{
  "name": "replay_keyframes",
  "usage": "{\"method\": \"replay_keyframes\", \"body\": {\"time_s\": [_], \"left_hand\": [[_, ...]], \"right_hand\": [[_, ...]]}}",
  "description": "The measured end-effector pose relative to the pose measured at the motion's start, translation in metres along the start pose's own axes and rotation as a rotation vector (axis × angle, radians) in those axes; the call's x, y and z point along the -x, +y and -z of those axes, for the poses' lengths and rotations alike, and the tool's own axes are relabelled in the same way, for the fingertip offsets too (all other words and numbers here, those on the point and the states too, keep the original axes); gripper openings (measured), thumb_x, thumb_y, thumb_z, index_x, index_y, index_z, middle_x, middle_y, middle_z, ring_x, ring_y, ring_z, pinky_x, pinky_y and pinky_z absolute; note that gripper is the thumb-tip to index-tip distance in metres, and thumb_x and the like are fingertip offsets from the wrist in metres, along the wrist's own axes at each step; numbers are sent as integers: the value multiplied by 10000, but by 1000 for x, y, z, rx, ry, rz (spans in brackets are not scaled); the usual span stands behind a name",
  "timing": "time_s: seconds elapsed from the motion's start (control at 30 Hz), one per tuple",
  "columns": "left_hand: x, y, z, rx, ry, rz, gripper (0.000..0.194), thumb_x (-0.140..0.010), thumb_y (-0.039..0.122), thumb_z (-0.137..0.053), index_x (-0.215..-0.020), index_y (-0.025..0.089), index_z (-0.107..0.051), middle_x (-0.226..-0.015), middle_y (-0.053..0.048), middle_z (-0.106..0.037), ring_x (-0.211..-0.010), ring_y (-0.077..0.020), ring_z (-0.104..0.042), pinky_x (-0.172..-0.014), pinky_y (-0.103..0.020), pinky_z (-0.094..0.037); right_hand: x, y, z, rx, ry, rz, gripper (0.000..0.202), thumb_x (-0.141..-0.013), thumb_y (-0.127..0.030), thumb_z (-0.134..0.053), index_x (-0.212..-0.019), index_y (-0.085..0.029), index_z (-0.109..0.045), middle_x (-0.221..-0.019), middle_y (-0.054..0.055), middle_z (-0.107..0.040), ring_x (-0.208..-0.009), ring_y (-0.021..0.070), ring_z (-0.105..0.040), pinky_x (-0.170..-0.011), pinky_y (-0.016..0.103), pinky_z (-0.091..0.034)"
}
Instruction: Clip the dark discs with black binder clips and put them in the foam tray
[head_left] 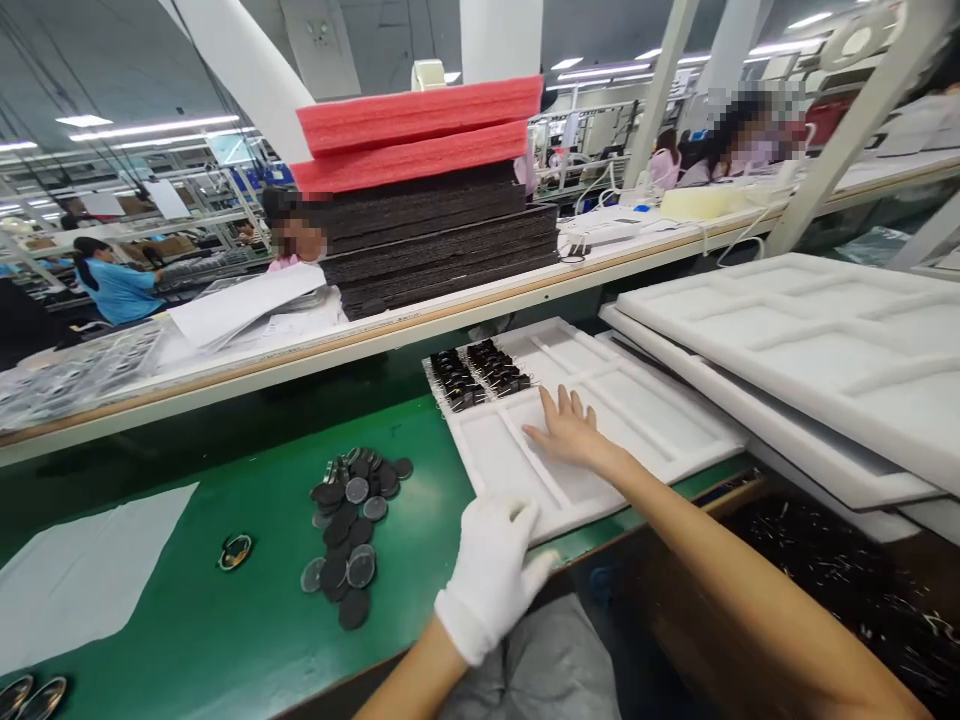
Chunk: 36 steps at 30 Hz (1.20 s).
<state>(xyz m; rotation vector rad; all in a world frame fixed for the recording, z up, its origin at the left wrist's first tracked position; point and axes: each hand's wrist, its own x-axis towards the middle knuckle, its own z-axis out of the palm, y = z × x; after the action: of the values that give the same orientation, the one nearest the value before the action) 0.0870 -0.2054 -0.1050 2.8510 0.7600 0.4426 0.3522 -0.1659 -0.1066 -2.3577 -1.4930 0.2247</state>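
Observation:
My left hand (491,575) wears a white glove and is at the near left corner of a white foam tray (540,505). Its fingers bend over the corner and the thumb lies along the front edge, so it grips the tray. My right hand (568,430) is bare, with fingers spread over the middle of the tray; whether it touches the foam I cannot tell. Small black parts with thin wire leads (480,375) fill the tray's far left compartment, close to my right fingertips.
Black and clear discs (352,530) lie heaped on the green table (277,620), left of the tray. A wired ring-shaped part (235,552) and a white sheet (82,570) lie farther left. More foam trays (795,330) are stacked right. Red and black foam sheets (427,200) stand on the shelf.

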Motion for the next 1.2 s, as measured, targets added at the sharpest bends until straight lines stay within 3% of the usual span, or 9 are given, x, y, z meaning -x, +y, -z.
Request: {"method": "replay_keyframes", "body": {"time_s": [0.2, 0.27, 0.37, 0.47, 0.6, 0.73, 0.9, 1.07, 1.2], "left_hand": [[100, -106, 73, -98, 391, 376, 652, -937, 261, -498, -1570, 251, -342, -1699, -141, -280, -1589, -363, -248, -1262, -611, -292], [130, -141, 79, -175, 357, 480, 769, -886, 299, -570, -1598, 210, -294, -1710, -191, -218, -1606, -417, -157, -1240, -655, -290], [152, -161, 71, -211, 102, 486, 1032, -722, 391, -753, -1617, 180, -284, -1727, -232, -137, -1597, -495, -40, -1217, -676, -298], [141, -150, 56, -214, 39, 453, 1082, -687, 458, -793, -1610, 147, -321, -1720, -258, -146, -1593, -507, 3, -1227, -671, -266], [110, -152, 51, -237, 162, 454, 944, -772, 463, -730, -1595, 165, -377, -1726, -229, -171, -1602, -482, 28, -1250, -710, -128], [89, -207, 66, -7, 332, 530, 621, -1012, 365, -360, -1589, 136, -376, -1732, -171, -216, -1635, -321, -50, -1304, -595, -140], [54, -263, 71, 139, 132, 372, 629, -1069, 374, -114, -1489, 171, -536, -1601, -108, -505, -1510, -195, -438, -1279, -435, -302], [17, -239, 53, 198, 66, 257, 586, -1078, 413, -181, -1402, 214, -627, -1552, -71, -565, -1489, -205, -457, -1300, -478, -242], [-2, -210, 42, 261, 48, 184, 569, -1077, 435, -222, -1341, 213, -674, -1531, -81, -581, -1452, -218, -494, -1273, -460, -316]], "right_hand": [[108, -66, -22, -28, 129, 505, 749, -976, -532, -545, -1645, -257, -347, -1751, 164, -136, -1608, 460, -43, -1219, 759, -193], [136, -104, -44, -98, 52, 628, 846, -946, -546, -612, -1671, -266, -278, -1751, 160, -96, -1604, 461, -18, -1207, 749, -262], [161, -157, -80, -147, -124, 729, 1169, -761, -618, -813, -1683, -204, -226, -1723, 242, -71, -1572, 532, -14, -1187, 779, -259], [163, -184, -105, -163, -173, 713, 1263, -732, -592, -852, -1694, -185, -143, -1711, 266, -57, -1565, 540, -15, -1183, 797, -220], [151, -189, -117, -192, -89, 656, 1249, -816, -609, -775, -1695, -202, 13, -1723, 248, 12, -1575, 513, 14, -1189, 776, -228], [151, -196, -126, -214, -26, 602, 1349, -770, -663, -791, -1680, -243, 114, -1729, 240, 53, -1570, 537, 20, -1174, 799, -220], [154, -215, -131, -216, -11, 506, 1329, -714, -699, -807, -1699, -250, -34, -1737, 243, 10, -1554, 591, 4, -1152, 848, -139], [146, -224, -120, -209, 13, 415, 1198, -714, -651, -830, -1682, -349, -190, -1757, 167, -46, -1560, 588, 16, -1130, 881, -47], [139, -214, -114, -217, 6, 261, 1188, -735, -692, -796, -1678, -222, -248, -1745, 222, -34, -1557, 594, 24, -1163, 848, -39]]}}
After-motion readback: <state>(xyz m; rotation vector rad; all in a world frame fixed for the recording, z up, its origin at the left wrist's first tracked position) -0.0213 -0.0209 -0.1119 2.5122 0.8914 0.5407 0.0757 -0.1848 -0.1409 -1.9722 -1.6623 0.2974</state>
